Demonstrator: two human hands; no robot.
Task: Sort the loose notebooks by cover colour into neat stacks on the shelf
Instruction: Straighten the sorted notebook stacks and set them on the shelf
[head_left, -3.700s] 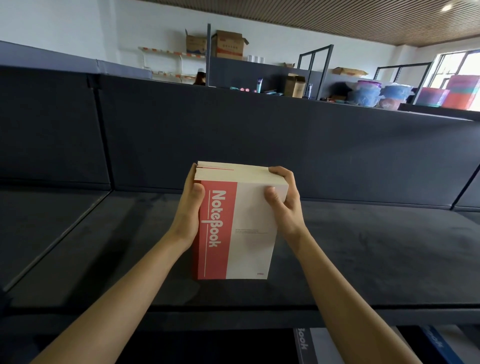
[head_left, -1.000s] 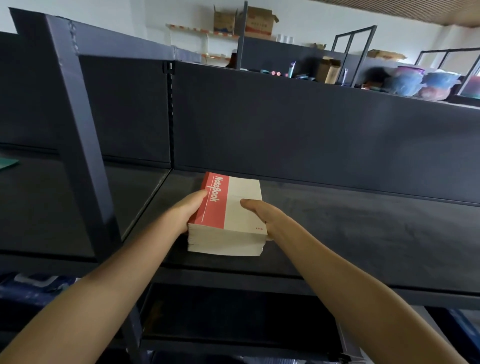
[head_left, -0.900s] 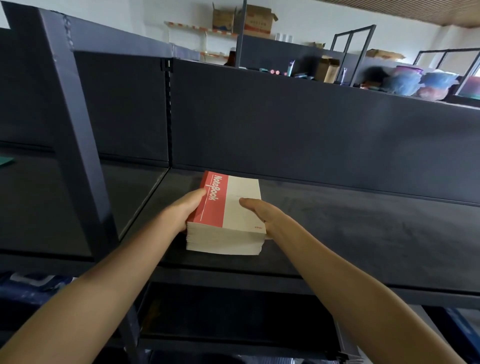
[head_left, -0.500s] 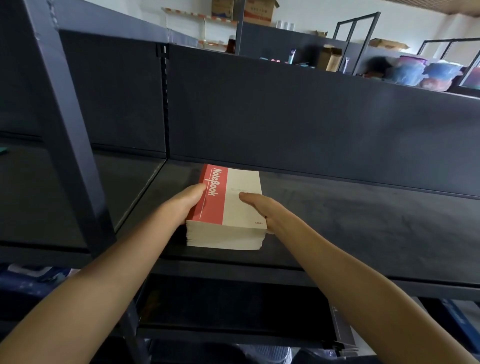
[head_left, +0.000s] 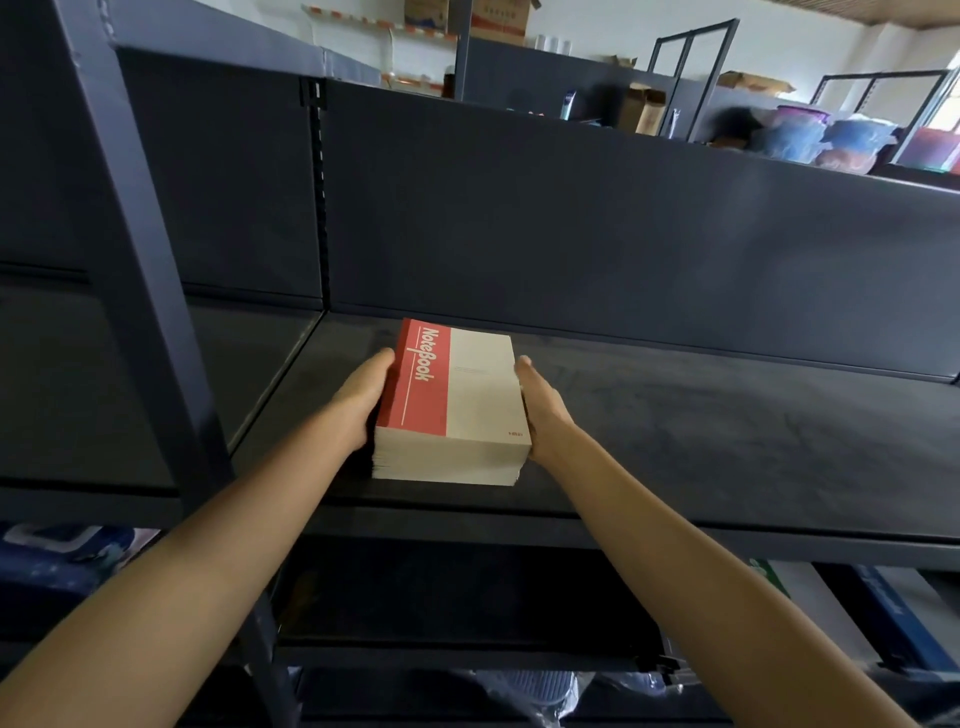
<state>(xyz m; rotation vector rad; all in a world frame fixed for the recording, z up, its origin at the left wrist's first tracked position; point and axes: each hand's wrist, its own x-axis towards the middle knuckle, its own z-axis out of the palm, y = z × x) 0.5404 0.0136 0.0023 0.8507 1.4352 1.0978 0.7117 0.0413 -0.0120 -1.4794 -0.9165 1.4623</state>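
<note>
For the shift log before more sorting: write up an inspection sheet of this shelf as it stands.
Surface: dark grey shelf board with a matching back panel.
Job's things: one stack of notebooks, red-and-white cover on top, lying flat near the board's left end, page edges roughly flush.
Clutter: nothing seen.
Grippers: left hand and right hand, fingers straight, pressed against the stack's two long sides.
Cables: nothing seen.
Surroundings: upright post at left; cardboard boxes and plastic tubs beyond the back panel; blue packs below.
</note>
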